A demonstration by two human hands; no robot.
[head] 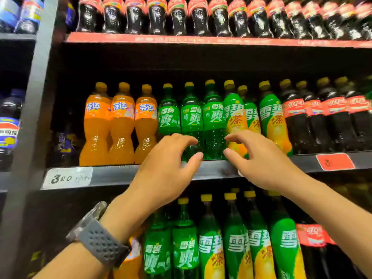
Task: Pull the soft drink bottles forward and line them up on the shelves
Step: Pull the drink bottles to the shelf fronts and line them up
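Both hands are raised to the grey metal middle shelf (120, 175), where plastic soft drink bottles stand in a row at the front edge. The left hand (167, 168), with a grey perforated watch strap (100, 236) on its wrist, is arched like a claw in front of the lower body of a clear green bottle with a green label (191, 117), its fingers above and its thumb below. The right hand (261, 164) is curled the same way in front of a green bottle with a green-and-yellow label (234, 115). One more green-labelled bottle (214, 119) stands uncovered between the two hands.

The picture is smeared by motion, so I cannot tell whether either hand actually grips its bottle or only hovers just before it.

Left of the hands stand three orange bottles (96, 125). To the right stand dark cola bottles with red labels (296, 121). A white price tag (67, 178) sits on the shelf edge at the far left.
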